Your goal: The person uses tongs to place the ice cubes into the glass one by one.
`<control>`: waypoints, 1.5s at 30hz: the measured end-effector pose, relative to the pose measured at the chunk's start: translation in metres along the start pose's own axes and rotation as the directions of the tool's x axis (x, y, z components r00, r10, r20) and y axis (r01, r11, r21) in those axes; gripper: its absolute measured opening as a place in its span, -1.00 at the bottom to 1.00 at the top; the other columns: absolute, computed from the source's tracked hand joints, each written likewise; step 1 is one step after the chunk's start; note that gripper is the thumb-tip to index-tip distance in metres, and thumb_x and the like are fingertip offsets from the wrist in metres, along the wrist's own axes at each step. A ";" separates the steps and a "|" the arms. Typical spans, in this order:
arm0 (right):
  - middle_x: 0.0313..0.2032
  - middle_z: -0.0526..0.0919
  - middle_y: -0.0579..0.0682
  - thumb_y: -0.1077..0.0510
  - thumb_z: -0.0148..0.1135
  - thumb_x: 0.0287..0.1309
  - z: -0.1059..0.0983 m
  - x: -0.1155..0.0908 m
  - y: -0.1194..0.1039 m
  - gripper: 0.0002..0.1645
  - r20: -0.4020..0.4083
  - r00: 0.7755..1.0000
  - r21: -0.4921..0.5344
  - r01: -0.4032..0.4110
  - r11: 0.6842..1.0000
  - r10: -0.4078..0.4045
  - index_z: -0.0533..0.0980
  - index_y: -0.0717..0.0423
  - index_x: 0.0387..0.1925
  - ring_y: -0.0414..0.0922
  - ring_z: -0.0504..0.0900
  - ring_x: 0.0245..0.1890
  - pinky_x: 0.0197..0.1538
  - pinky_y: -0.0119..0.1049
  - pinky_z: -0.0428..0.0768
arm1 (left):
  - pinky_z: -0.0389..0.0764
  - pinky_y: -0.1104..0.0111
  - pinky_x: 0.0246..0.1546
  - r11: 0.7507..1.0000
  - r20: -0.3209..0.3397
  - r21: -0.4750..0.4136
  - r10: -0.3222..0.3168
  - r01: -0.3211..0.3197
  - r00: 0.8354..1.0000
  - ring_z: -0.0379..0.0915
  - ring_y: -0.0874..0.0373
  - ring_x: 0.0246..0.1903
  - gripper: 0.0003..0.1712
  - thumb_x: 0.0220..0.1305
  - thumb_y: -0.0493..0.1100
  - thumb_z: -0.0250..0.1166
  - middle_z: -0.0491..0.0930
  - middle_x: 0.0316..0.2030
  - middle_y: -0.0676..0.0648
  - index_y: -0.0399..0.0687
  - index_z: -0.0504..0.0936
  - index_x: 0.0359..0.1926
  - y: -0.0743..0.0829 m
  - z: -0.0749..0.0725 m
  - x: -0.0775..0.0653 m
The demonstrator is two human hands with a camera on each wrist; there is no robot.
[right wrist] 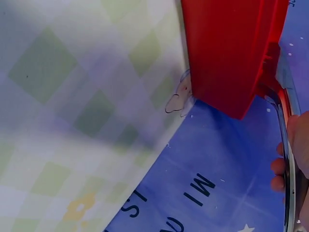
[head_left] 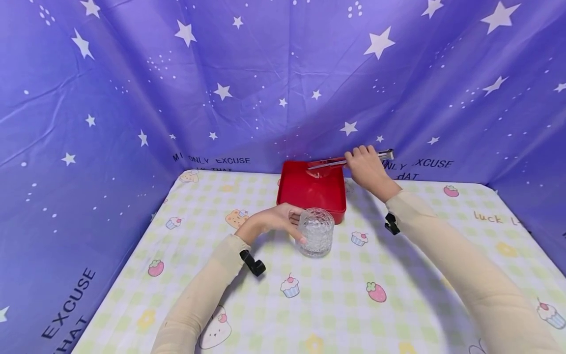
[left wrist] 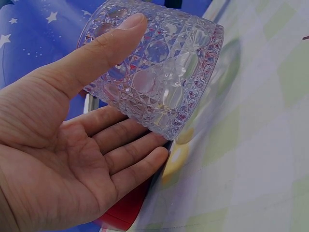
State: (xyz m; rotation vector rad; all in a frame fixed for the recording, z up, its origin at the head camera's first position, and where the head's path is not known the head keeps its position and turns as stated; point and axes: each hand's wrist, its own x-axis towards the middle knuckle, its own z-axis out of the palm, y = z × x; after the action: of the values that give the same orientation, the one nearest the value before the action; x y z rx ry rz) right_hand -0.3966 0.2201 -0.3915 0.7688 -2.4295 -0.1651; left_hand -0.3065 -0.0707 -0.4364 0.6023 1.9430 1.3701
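A clear cut-glass tumbler stands on the table in front of the red tray. My left hand holds its left side, the thumb lying on the faceted wall and the fingers reaching round behind. Something clear shows inside the tumbler, but I cannot tell what. At the back, my right hand grips metal tongs by their arms. Their tips reach over the red tray, close to a small clear shape near its back wall. In the right wrist view, the tongs lie beside the tray's red wall.
A checked tablecloth printed with cupcakes and strawberries covers the table. Purple cloth with white stars hangs right behind the tray and along the left side. Each wrist wears a black band.
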 end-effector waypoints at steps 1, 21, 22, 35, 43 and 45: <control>-0.40 0.59 0.32 0.16 0.29 0.29 0.001 0.000 0.000 -0.71 0.014 1.000 0.001 -0.006 1.000 0.006 0.49 0.37 -0.31 0.27 0.53 -0.29 -0.14 0.07 0.48 | 0.60 0.35 0.23 1.000 0.002 0.001 0.000 0.000 1.000 0.60 0.15 0.10 -0.20 -0.01 -0.39 0.54 0.68 0.14 -0.14 -0.21 0.54 0.32 0.000 0.000 0.000; -0.31 0.63 0.33 0.15 0.25 0.35 0.008 0.000 -0.008 -0.71 0.153 0.987 -0.030 -0.036 0.999 0.040 0.52 0.38 -0.20 0.25 0.56 -0.20 -0.08 0.05 0.49 | 0.60 0.35 0.24 1.000 -0.002 0.009 -0.010 0.010 1.000 0.59 0.15 0.11 -0.20 -0.02 -0.38 0.55 0.67 0.16 -0.15 -0.21 0.54 0.33 0.002 -0.002 -0.001; -0.31 0.63 0.33 0.15 0.25 0.35 0.008 0.000 -0.009 -0.71 0.148 0.988 -0.032 -0.035 0.999 0.040 0.52 0.38 -0.20 0.25 0.56 -0.20 -0.08 0.05 0.49 | 0.60 0.35 0.24 1.000 -0.002 0.006 -0.007 0.007 1.000 0.59 0.15 0.11 -0.20 -0.02 -0.39 0.55 0.67 0.15 -0.15 -0.21 0.54 0.32 0.002 -0.002 -0.001; -0.34 0.62 0.36 0.17 0.26 0.34 0.013 0.002 -0.010 -0.70 0.088 0.994 -0.052 -0.057 0.997 0.062 0.52 0.42 -0.23 0.27 0.56 -0.22 -0.07 0.10 0.52 | 0.61 0.36 0.22 1.000 -0.003 0.007 0.000 0.000 1.000 0.59 0.16 0.08 -0.19 -0.03 -0.39 0.55 0.68 0.13 -0.14 -0.20 0.54 0.32 0.003 -0.002 -0.001; -0.30 0.62 0.35 0.16 0.24 0.36 0.009 0.000 -0.009 -0.71 0.149 0.986 -0.026 -0.075 0.997 0.078 0.52 0.39 -0.19 0.27 0.55 -0.19 -0.06 0.08 0.49 | 0.60 0.35 0.24 1.000 0.003 0.000 0.002 -0.002 1.000 0.60 0.14 0.10 -0.19 -0.02 -0.41 0.54 0.67 0.15 -0.17 -0.23 0.53 0.33 0.002 -0.001 0.001; -0.31 0.62 0.35 0.17 0.25 0.34 0.009 -0.002 -0.009 -0.73 0.125 0.990 -0.022 -0.063 0.998 0.066 0.51 0.39 -0.20 0.27 0.54 -0.20 -0.08 0.08 0.48 | 0.60 0.35 0.24 1.000 0.012 -0.007 0.009 -0.009 1.000 0.61 0.13 0.11 -0.20 -0.01 -0.41 0.53 0.67 0.15 -0.19 -0.26 0.52 0.33 0.001 -0.001 0.001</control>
State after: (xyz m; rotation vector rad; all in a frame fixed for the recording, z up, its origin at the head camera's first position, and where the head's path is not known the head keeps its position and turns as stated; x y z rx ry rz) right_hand -0.3960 0.2132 -0.4022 0.6895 -2.5643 -0.2155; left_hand -0.3076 -0.0705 -0.4353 0.6157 1.9275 1.3755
